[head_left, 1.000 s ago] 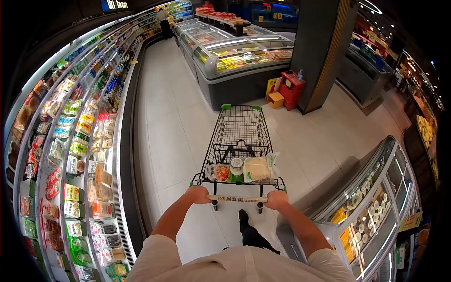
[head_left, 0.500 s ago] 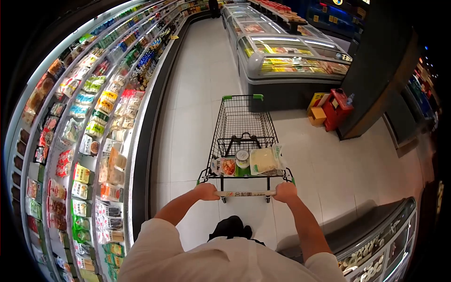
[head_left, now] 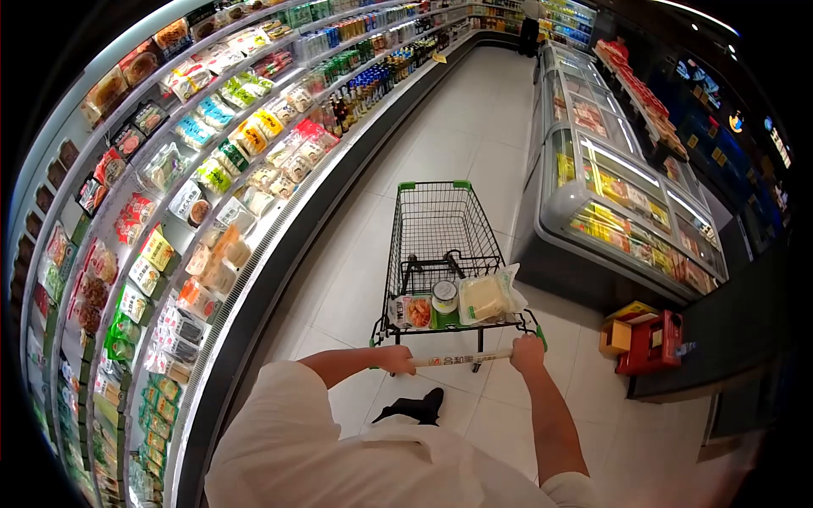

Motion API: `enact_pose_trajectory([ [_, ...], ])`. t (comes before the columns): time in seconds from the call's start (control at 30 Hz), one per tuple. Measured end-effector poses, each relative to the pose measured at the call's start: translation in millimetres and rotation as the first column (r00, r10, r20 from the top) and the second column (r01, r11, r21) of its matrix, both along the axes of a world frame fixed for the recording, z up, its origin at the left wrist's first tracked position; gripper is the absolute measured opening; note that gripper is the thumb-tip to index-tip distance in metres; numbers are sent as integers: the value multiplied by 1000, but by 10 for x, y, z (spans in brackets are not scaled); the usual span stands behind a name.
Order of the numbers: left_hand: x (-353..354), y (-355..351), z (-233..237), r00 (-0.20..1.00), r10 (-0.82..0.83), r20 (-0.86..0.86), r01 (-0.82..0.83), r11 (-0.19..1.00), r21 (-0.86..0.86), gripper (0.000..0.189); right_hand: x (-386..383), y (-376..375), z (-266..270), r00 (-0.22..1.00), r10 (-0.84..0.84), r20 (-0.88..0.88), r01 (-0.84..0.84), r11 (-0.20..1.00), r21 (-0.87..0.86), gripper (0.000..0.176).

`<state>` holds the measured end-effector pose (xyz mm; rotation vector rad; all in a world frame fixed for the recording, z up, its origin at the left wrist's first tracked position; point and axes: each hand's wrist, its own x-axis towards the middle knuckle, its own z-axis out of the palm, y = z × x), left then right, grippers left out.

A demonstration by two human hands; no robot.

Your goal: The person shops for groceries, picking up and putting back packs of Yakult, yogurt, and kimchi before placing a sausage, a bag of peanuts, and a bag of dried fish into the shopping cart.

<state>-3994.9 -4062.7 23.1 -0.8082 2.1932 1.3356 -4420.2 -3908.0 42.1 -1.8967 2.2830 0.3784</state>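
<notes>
Both of my hands grip the pale handle bar (head_left: 462, 359) of a black wire shopping cart (head_left: 442, 220) with green corners. My left hand (head_left: 392, 360) is wrapped round the bar's left end, and my right hand (head_left: 528, 352) round its right end. In the cart's near part lie a tray of orange-red food (head_left: 417, 312), a round white-lidded tub (head_left: 444, 295) and a clear bag of pale food (head_left: 488, 300). Something green shows under the tub. The far part of the basket holds nothing visible.
A curved refrigerated shelf (head_left: 279, 195) of packaged food and drinks runs along the left. Glass-topped freezers (head_left: 622, 182) stand on the right, with a red box (head_left: 649, 343) and a dark pillar (head_left: 711, 326) nearer me. A person (head_left: 529, 30) stands at the aisle's far end.
My view has turned left, so the freezers and far aisle shift rightward. The cart has moved forward along the aisle, nearer the freezers. Both hands stay on the handle.
</notes>
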Motion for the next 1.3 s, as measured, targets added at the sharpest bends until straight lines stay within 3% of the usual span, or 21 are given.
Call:
enact_pose_trajectory([
  [0.03, -172, -127, 26, 999, 34, 16, -34, 999, 16, 61, -114, -236, -41, 1000, 24, -12, -24, 1000, -3, 32],
  [0.1, -509, -393, 79, 996, 93, 16, -93, 995, 31, 62, -132, -602, -184, 999, -33, 31, 43, 897, -440, 65],
  [0.13, -630, -510, 94, 991, 129, 28, -130, 990, 46, 63, -77, -717, -153, 999, -21, 38, 36, 899, -435, 65],
  [0.2, -850, -777, 102, 984, 172, 46, -175, 983, 52, 64, 70, -961, 70, 981, 104, 163, -29, 911, -411, 103],
  [0.23, -974, -900, 55, 972, 227, 67, -234, 965, 116, 64, 96, -1136, 77, 979, 115, 166, -36, 908, -417, 103],
  [0.33, -1358, -1287, -75, 938, 337, 83, -347, 915, 204, 64, -122, -1735, 13, 929, 198, 312, -33, 885, -464, 129],
  [0.5, -2017, -1799, 119, 881, 463, 95, -472, 860, 192, 61, -895, -2936, 84, 920, 282, 274, -180, 921, -345, 125],
  [0.57, -2348, -1996, 192, 785, 617, 52, -619, 776, 123, 61, -1171, -3401, 156, 919, 313, 241, -240, 926, -291, 125],
  [0.67, -2745, -2327, 222, 718, 694, 55, -696, 715, 69, 59, -1278, -4101, 356, 918, 344, 199, -324, 938, -124, 121],
  [0.83, -3361, -2920, 168, 570, 818, -77, -819, 573, 28, 58, -1516, -4924, 391, 851, 494, 179, -483, 870, -103, 121],
  [0.93, -3636, -3341, 123, 520, 847, -110, -852, 524, 12, 59, -1659, -5416, 413, 798, 554, 236, -525, 832, -178, 117],
  [1.23, -4597, -4909, 75, 228, 951, -210, -967, 246, 67, 54, -2003, -7532, 346, 751, 625, 213, -624, 777, -80, 115],
  [1.3, -4796, -5306, 33, 154, 964, -218, -981, 176, 84, 55, -2050, -7954, 322, 747, 642, 171, -627, 767, -136, 97],
])
